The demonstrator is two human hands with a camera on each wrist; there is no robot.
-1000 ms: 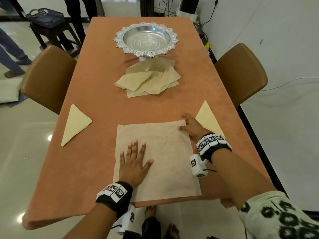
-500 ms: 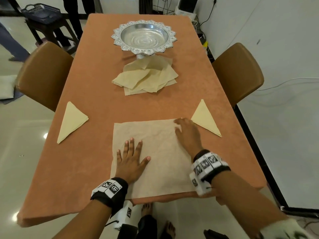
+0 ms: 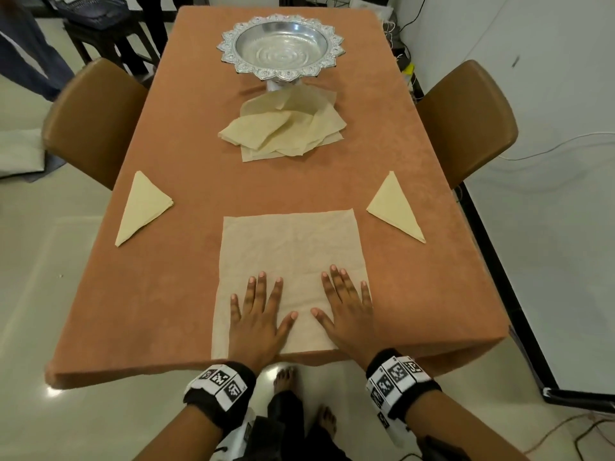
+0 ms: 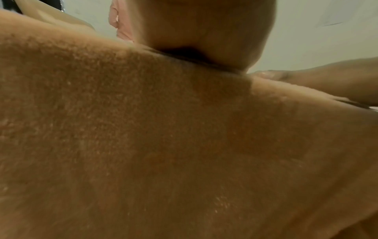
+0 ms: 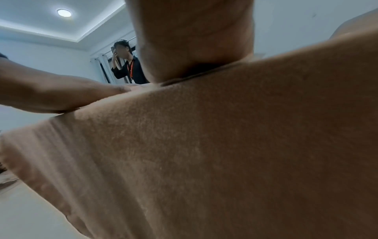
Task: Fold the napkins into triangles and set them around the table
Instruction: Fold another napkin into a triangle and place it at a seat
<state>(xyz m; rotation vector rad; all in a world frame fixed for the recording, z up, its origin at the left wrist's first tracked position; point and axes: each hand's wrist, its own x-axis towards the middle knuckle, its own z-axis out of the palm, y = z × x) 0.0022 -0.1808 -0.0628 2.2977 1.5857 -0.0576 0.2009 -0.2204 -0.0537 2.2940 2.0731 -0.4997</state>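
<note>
A cream napkin [image 3: 293, 247] lies unfolded and flat on the orange tablecloth [image 3: 186, 294] at the near edge. My left hand [image 3: 259, 314] and right hand [image 3: 347, 311] both rest flat on its near half, fingers straight and spread, thumbs pointing toward each other. One folded triangle napkin [image 3: 143, 207] lies at the left side, another triangle [image 3: 397, 207] at the right side. A loose pile of unfolded napkins [image 3: 286, 131] sits mid-table. Both wrist views show only the heel of each hand [image 4: 204, 29] [image 5: 194, 35] on the cloth; fingers are hidden there.
A silver ornate pedestal bowl [image 3: 281, 49] stands behind the napkin pile. Brown chairs stand at the left [image 3: 90, 121] and right [image 3: 466, 121] of the table. A dark stool with a basket [image 3: 96, 24] is at the far left. A person [image 5: 126, 67] stands beyond.
My right hand left the napkin's far right corner and slid back to the near edge, now flat beside the left hand. The left hand also drew back a little toward me.
</note>
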